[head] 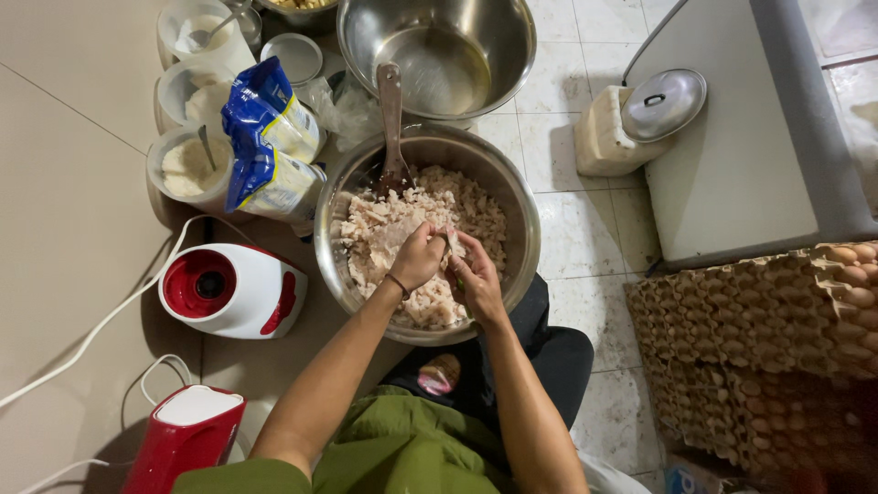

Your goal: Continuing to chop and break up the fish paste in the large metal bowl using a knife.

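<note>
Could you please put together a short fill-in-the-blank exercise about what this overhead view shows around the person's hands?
1. Both the left hand and the right hand work over a steel bowl filled with pale, chopped ____.
2. A long-handled ____ rests in that bowl at its far rim.
3. Beyond it stands a second steel bowl that is ____ of food.
4. Stacked cardboard trays on the right hold ____.

Missing words: meat; spoon; empty; eggs
</note>
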